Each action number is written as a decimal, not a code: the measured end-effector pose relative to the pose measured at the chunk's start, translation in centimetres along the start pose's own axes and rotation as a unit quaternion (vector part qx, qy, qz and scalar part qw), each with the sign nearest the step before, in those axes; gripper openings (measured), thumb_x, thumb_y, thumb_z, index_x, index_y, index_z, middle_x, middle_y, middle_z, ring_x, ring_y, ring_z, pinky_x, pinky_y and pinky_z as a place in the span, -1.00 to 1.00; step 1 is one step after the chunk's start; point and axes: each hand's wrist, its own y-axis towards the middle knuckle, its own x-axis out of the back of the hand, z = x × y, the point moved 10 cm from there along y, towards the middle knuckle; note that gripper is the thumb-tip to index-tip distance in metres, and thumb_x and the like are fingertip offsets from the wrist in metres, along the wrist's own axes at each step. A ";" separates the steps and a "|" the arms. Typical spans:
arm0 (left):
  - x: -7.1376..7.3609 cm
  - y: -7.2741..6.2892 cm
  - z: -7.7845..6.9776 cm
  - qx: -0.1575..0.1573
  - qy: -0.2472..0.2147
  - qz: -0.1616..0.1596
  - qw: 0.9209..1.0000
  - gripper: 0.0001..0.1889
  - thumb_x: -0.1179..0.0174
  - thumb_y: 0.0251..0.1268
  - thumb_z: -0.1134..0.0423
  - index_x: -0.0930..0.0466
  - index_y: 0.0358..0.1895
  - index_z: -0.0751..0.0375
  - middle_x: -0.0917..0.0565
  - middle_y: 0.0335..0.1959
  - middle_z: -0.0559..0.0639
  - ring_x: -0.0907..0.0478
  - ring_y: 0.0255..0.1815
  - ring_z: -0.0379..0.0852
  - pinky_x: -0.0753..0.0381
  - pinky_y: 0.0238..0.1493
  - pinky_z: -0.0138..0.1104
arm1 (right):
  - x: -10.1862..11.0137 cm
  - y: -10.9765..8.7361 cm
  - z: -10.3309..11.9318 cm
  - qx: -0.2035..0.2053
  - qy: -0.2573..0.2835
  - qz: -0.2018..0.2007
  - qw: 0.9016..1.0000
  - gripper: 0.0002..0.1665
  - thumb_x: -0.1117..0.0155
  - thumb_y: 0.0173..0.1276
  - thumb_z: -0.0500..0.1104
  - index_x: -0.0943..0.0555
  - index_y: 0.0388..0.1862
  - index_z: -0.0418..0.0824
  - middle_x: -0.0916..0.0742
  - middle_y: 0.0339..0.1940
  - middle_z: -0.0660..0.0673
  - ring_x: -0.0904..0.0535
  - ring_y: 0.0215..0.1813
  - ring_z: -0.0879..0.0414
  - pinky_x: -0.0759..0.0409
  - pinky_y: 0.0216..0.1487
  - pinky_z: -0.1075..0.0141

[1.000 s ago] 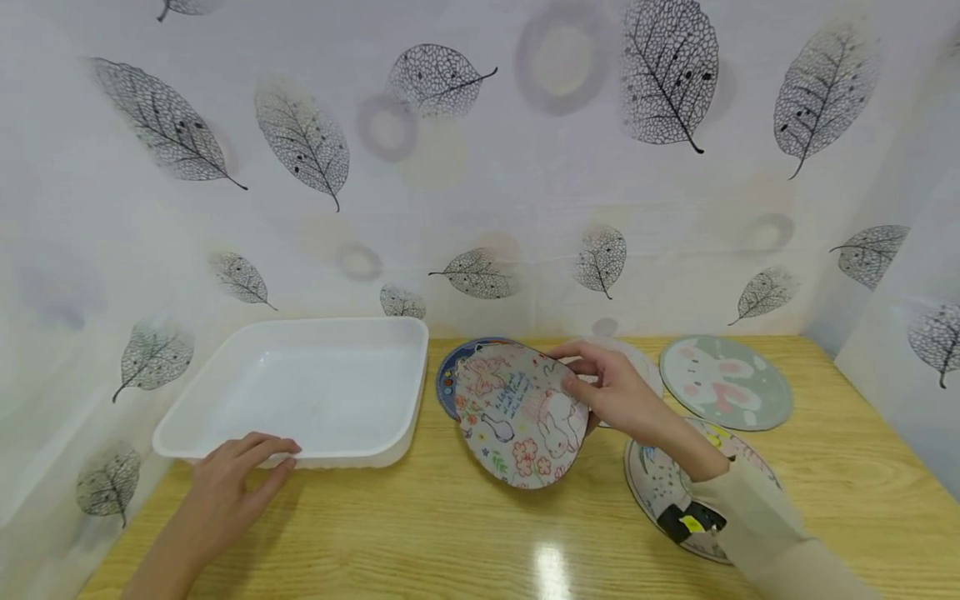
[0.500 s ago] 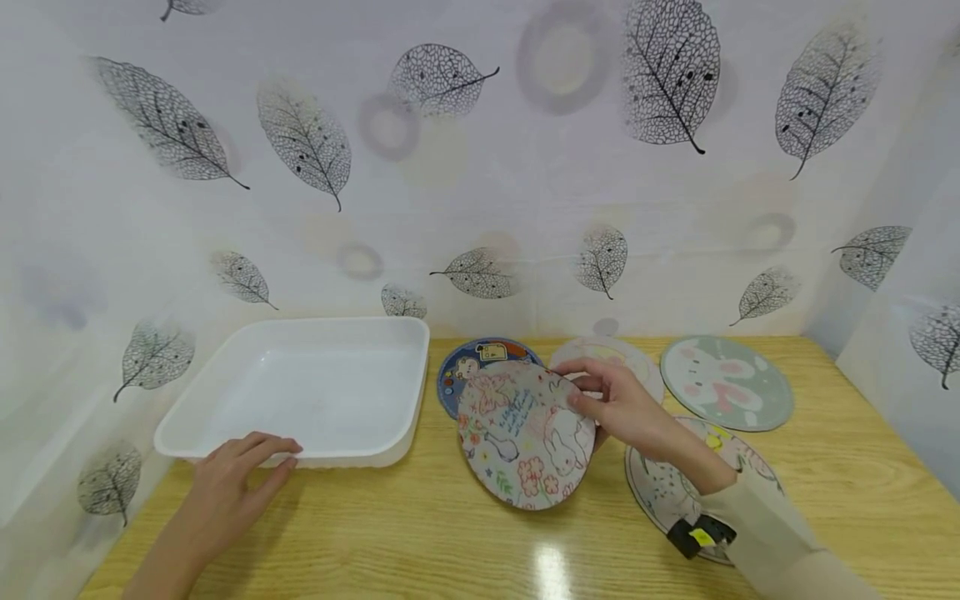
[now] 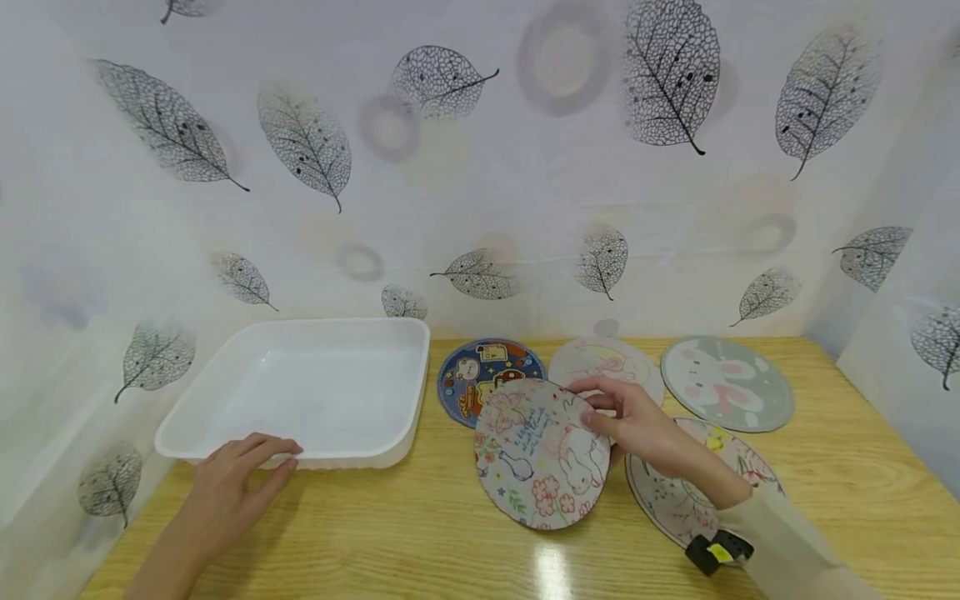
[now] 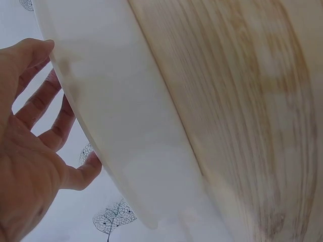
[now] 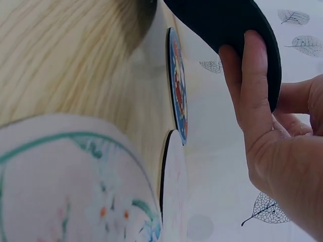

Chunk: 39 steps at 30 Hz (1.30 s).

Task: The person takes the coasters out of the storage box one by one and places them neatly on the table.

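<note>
My right hand (image 3: 643,425) pinches the edge of a round mat (image 3: 546,467) printed with a bunny and flowers. It is held tilted above the table, thumb on its printed face. In the right wrist view, the fingers lie against the mat's dark underside (image 5: 217,25), which bends slightly. My left hand (image 3: 240,492) rests on the front rim of a white plastic tray (image 3: 390,456), its fingers loosely spread. The left wrist view shows its fingertips touching the rim, with the tray's outer wall beside them.
A blue cartoon mat (image 3: 457,375) lies partly behind the held one. Beyond are a pale pink mat (image 3: 592,354) and a green bunny mat (image 3: 765,392). A floral mat (image 3: 660,500) lies under the right forearm. Leaf-patterned cloth (image 3: 480,183) backs the wooden table (image 3: 390,542).
The bunny-and-flower mat has moved toward me and slightly right in my right hand, uncovering more of the blue mat. My left hand stays on the tray rim.
</note>
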 end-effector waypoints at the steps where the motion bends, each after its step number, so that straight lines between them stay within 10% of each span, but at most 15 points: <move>1: 0.0 0.0 0.0 0.001 0.000 0.001 1.000 -0.63 -0.53 -0.08 0.43 -0.78 -0.21 -0.10 -0.77 -0.24 -0.21 -0.66 -0.30 -0.06 -0.60 -0.34 -0.20 | 0.1 -0.1 -0.1 -0.001 -0.003 -0.001 1.000 -0.49 -0.06 0.61 -0.27 -0.32 0.48 -0.31 -0.68 0.14 -0.47 -0.79 -0.22 -0.05 -0.75 -0.46 -0.05; 20: 0.0 0.0 0.0 0.001 0.001 -0.004 1.000 -0.61 -0.54 -0.11 0.44 -0.78 -0.20 -0.10 -0.77 -0.24 -0.21 -0.66 -0.29 -0.05 -0.60 -0.34 -0.18 | 0.8 -0.8 -2.4 -0.052 -0.089 -0.031 0.994 -0.63 -0.16 0.57 -0.16 -0.47 0.26 -0.28 -0.72 -0.05 -0.26 -0.68 -0.23 0.00 -0.74 -0.43 0.14; 30: 0.0 0.0 0.0 -0.006 -0.003 -0.010 1.000 -0.60 -0.55 -0.13 0.44 -0.78 -0.20 -0.11 -0.78 -0.24 -0.22 -0.67 -0.30 -0.05 -0.62 -0.34 -0.19 | 2.2 -0.4 -1.7 -0.012 -0.242 -0.097 0.965 -0.87 -0.25 0.48 -0.23 -0.72 -0.12 -0.19 -0.77 -0.19 -0.09 -0.69 -0.26 0.19 -0.62 -0.37 0.38; 39: -0.1 -0.1 0.2 0.008 0.001 0.000 1.000 -0.62 -0.54 -0.09 0.42 -0.77 -0.20 -0.12 -0.78 -0.23 -0.22 -0.68 -0.27 -0.01 -0.60 -0.30 -0.14 | 2.2 -0.2 -1.8 0.004 -0.274 -0.085 0.958 -0.75 -0.27 0.42 -0.31 -0.69 0.05 -0.29 -0.78 -0.29 -0.09 -0.66 -0.40 0.22 -0.61 -0.48 0.36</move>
